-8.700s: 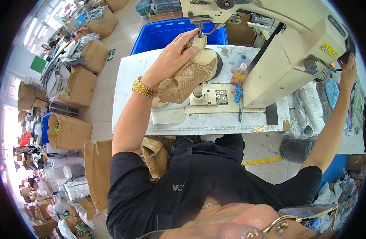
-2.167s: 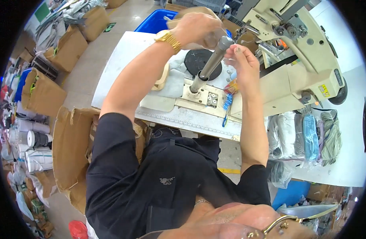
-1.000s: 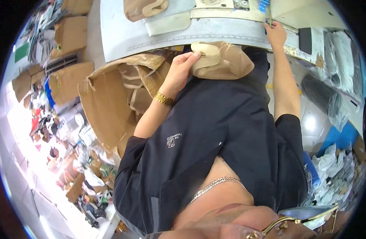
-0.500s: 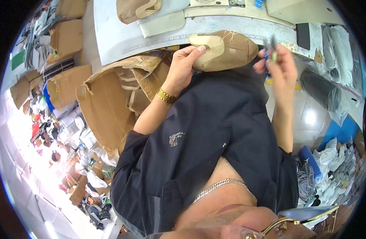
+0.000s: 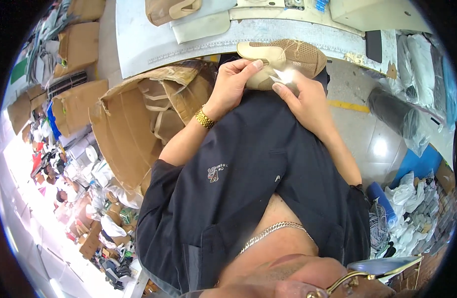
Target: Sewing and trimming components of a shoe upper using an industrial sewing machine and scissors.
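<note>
A tan mesh shoe upper [image 5: 288,57] lies on my lap just below the table edge. My left hand [image 5: 236,84], with a gold watch on its wrist, grips the upper at its pale edge. My right hand [image 5: 303,94] pinches a small shiny tool [image 5: 283,75], blurred, and holds it against the upper. Whether the tool is a snip or a blade I cannot tell.
A white work table [image 5: 154,35] runs along the top, with another tan upper [image 5: 169,9] and a cream sewing machine base [image 5: 377,12] on it. An open cardboard box [image 5: 139,119] of tan pieces stands at my left. More boxes and bags lie on the floor.
My head tilted from the sewing machine down to my lap. The upper came off the machine into my lap. My right hand picked up a small tool and brought it to the upper.
</note>
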Action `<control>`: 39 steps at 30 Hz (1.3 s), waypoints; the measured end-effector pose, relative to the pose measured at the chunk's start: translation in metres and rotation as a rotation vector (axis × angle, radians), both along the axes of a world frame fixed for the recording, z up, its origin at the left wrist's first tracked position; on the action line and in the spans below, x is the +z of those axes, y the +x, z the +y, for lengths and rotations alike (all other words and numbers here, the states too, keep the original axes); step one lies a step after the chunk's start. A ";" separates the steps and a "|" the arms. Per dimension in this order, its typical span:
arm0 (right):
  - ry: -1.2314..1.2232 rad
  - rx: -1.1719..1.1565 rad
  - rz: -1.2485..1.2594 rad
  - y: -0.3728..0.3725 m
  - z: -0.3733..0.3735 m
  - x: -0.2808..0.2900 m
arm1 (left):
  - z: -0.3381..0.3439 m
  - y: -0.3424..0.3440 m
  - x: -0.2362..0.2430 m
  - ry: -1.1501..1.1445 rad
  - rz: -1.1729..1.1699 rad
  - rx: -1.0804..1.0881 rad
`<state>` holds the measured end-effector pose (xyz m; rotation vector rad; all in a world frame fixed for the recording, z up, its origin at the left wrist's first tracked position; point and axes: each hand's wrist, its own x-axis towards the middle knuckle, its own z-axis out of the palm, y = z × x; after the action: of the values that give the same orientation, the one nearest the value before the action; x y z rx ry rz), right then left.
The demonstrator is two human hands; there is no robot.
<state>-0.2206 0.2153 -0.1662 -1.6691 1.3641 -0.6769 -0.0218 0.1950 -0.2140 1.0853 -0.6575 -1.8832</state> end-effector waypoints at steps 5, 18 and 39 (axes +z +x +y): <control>-0.053 0.035 0.045 0.003 0.000 -0.004 | 0.002 -0.001 0.002 -0.066 -0.047 -0.026; -0.067 0.046 0.051 0.001 0.001 -0.007 | 0.003 -0.003 -0.002 -0.081 -0.078 -0.055; -0.173 0.058 0.083 0.001 -0.001 -0.013 | 0.002 -0.004 -0.011 0.004 0.087 -0.082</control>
<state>-0.2198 0.2147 -0.1791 -1.8851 1.3412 -0.7153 -0.0256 0.1974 -0.2246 0.9869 -0.6573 -1.9904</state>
